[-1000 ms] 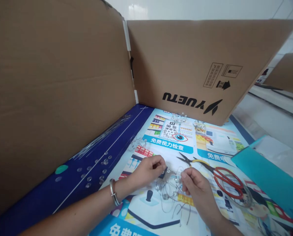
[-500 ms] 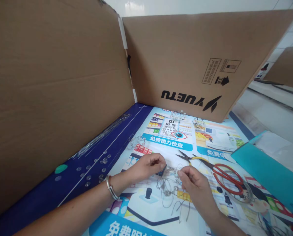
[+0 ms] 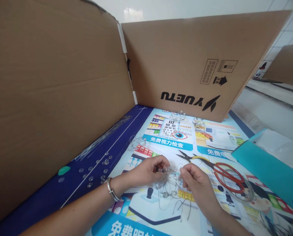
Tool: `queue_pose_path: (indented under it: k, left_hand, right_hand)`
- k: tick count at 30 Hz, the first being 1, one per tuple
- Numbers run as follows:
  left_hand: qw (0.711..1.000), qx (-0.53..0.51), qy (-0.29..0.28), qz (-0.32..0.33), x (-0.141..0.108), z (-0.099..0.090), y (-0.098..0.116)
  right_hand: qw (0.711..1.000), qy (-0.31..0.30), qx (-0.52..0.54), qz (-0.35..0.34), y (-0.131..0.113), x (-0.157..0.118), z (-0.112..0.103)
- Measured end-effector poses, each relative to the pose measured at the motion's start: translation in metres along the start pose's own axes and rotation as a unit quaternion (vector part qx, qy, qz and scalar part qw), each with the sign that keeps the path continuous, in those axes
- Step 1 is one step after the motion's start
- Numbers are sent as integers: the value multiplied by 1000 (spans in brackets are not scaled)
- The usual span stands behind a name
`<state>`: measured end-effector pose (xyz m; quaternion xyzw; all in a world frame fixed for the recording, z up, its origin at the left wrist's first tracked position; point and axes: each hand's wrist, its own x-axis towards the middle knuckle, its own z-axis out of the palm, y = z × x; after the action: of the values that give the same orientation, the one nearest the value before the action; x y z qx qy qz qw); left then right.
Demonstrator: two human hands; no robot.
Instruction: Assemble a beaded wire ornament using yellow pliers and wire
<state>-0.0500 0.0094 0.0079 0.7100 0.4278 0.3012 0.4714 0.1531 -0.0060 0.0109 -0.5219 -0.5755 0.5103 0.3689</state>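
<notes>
1. The left hand [image 3: 146, 172], with a bangle [image 3: 111, 189] at its wrist, is closed in a tight pinch on a small clear bead [image 3: 162, 170], held between thumb and fingertips.
2. The right hand [image 3: 194, 180] is just beside it, thumb and forefinger drawn nearly together at a thin wire. Whether they have hold of it cannot be told.
3. The wire tangle [image 3: 167, 187], strung with more beads, lies on the printed poster [image 3: 217, 137] under and between the hands. It appears to run into the pinched bead.
4. The bead is small and smooth, so a slackened pinch could let it slip and roll away.
5. Pulling on a strand while it is caught in the tangle could kink the wire, or make it spring back and drag the beads along.
6. The pliers [image 3: 185, 156] and scissors [image 3: 228, 177] lie near the right hand, so a wide sideways move could hook a loop on their tips or handles.
7. Clear discs [image 3: 94, 173] sit loose on the poster's dark blue band beside the left forearm, where a careless sweep of the arm could scatter them.
</notes>
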Motion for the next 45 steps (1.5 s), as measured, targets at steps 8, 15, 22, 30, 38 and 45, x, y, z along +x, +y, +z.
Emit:
queue_pose_path:
  k: [8, 15, 22, 30, 38, 45]
  left_hand:
    - [996, 83, 27, -4, -2, 6, 4]
    - [997, 81, 7, 3, -5, 4, 7]
    - [976, 210, 41, 41, -7, 4, 8]
    - [977, 165, 34, 132, -6, 5, 9]
    - [987, 103, 73, 104, -4, 6, 5]
    - [987, 96, 90, 97, -4, 8, 4]
  right_hand:
    - [1000, 10, 23, -12, 4, 0, -2]
    - [1000, 4, 16, -15, 0, -3, 0]
    - [999, -11, 10, -40, 3, -5, 4]
    - [989, -61, -69, -119, -2, -8, 6]
    - [992, -3, -95, -85, 2, -5, 4]
    - [963, -26, -205, -176, 3, -8, 8]
